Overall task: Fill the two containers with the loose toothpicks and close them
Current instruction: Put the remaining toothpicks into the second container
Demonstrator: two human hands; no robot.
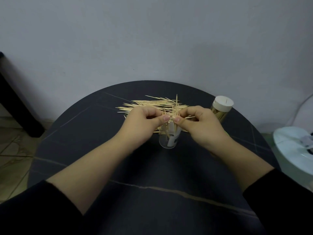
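While toothpicks (165, 130) stand in open jar (167, 143), capped jar (222, 104) holds more.

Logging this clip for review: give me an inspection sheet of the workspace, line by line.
Surface: round dark table with pale vein lines.
Job's things: loose toothpicks piled at the far side; open clear container at centre, a few toothpicks standing in it; capped container at right, filled.
Clutter: nothing seen.
Grippers: left hand and right hand both pinch a toothpick bunch above the open clear container.
Cables: thin white cable, likely, at far right.
Surroundings: grey wall; dark furniture leg left; white round object right, unidentified.
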